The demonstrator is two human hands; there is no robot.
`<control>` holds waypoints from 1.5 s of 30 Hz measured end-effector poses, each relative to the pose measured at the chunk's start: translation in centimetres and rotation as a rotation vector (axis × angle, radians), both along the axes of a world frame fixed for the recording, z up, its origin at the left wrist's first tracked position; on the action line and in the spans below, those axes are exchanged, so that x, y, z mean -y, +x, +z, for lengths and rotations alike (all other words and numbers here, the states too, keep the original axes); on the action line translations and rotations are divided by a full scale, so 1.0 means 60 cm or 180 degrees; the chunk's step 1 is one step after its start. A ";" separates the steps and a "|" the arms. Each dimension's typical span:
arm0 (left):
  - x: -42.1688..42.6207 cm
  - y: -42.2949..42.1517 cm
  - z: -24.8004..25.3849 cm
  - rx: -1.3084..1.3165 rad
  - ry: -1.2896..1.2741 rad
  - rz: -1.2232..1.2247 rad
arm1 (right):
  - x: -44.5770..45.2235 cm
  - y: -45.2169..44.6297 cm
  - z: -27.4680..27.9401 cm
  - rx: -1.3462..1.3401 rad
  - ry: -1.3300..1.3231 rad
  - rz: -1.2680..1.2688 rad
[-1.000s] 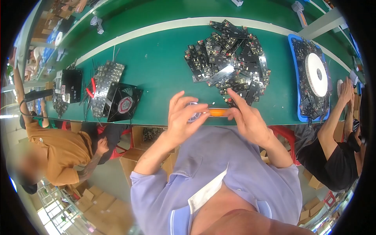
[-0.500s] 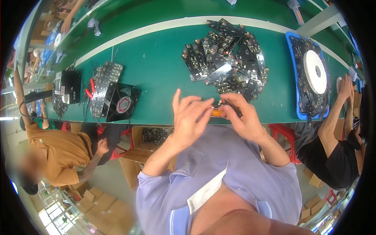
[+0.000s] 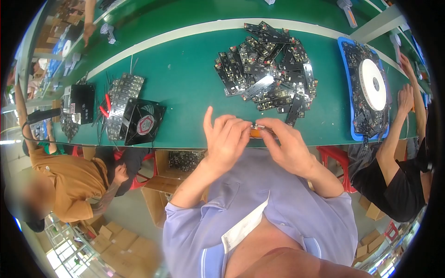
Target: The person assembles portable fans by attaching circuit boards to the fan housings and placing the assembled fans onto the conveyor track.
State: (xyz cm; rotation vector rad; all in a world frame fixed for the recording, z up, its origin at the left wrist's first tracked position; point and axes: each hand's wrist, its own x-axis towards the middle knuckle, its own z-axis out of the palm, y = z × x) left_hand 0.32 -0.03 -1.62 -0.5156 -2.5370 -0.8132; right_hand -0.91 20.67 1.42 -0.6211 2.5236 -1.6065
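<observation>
My left hand [image 3: 227, 141] is at the front edge of the green bench, thumb and fingertips pinched together and one finger raised. Close against it, my right hand [image 3: 289, 147] has its thumb and fingers closed on a small circuit board [image 3: 260, 126], mostly hidden by the fingers. Between both hands, just below the board, shows a small orange piece [image 3: 256, 133] whose kind I cannot make out. My left fingertips meet the left end of these parts. Beyond my hands lies a heap of black circuit boards [image 3: 273, 69], some with shiny metal strips.
At left stand a black fan [image 3: 144, 121], red-handled pliers [image 3: 106, 105], panels of boards [image 3: 123, 99] and a black box [image 3: 83, 104]. On the right, a blue tray [image 3: 354, 134] holds boards and a white reel [image 3: 372, 85]. Co-workers sit on both sides.
My right fingers have closed further over the board and moved nearer my left fingertips. One board at the heap's near edge sits slightly differently. The right co-worker's hands have shifted.
</observation>
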 end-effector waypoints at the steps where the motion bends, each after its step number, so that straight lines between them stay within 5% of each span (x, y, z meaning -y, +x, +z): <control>1: -0.001 0.000 0.000 -0.0015 0.0007 0.0003 | 0.004 0.002 -0.003 0.0008 -0.0051 -0.0054; 7: 0.000 0.001 -0.002 -0.0118 0.0041 -0.0062 | 0.012 0.002 -0.009 0.0262 -0.0047 -0.0139; 22: -0.005 0.000 -0.001 -0.0369 -0.0230 -0.0073 | 0.016 -0.012 -0.017 -0.1002 0.0446 0.0208; 37: 0.002 -0.002 0.007 -0.0036 0.0080 -0.0173 | 0.023 -0.018 -0.043 -0.1380 0.0559 0.0018; 45: 0.000 -0.003 0.001 -0.0004 0.0108 -0.0247 | 0.013 -0.033 -0.030 -0.1038 0.0602 0.0455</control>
